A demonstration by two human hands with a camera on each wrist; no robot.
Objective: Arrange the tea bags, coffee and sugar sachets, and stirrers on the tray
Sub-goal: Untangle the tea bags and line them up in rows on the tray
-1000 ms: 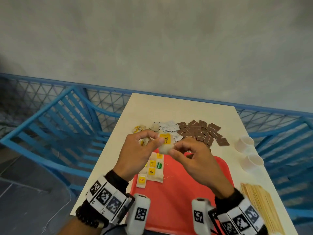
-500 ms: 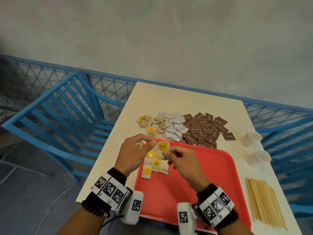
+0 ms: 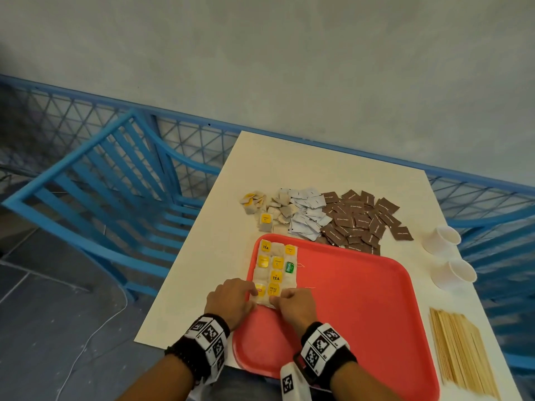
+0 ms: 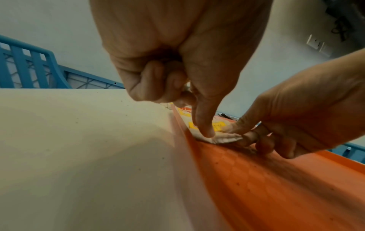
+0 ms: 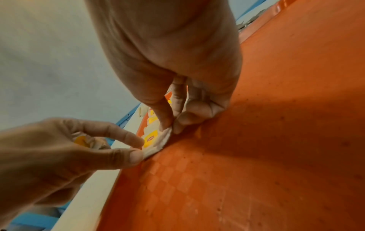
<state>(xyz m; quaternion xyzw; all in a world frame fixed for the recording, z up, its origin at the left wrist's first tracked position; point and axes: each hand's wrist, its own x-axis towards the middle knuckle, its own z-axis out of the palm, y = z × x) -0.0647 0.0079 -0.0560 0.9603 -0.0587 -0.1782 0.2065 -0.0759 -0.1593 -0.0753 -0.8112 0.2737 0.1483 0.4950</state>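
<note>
A red tray (image 3: 356, 308) lies on the cream table, and several tea bags (image 3: 275, 264) with yellow tags sit in rows along its left side. Both hands are at the near end of those rows. My right hand (image 3: 278, 299) pinches the edge of the nearest tea bag (image 5: 162, 139) between thumb and forefinger, low on the tray floor. My left hand (image 3: 252, 296) presses its forefinger (image 4: 205, 132) onto the same bag. Its other fingers curl round a crumpled spare tea bag (image 5: 87, 141) in the palm.
Beyond the tray lie loose tea bags (image 3: 266, 209), white sachets (image 3: 307, 215) and brown sachets (image 3: 359, 218). Two paper cups (image 3: 441, 238) lie on their sides at the right edge. Wooden stirrers (image 3: 460, 351) are stacked at the near right. A blue chair (image 3: 115, 198) stands to the left.
Both hands have come down from above the tray with the tea bag. It now lies at the near end of the rows, and the hands are nearer to me.
</note>
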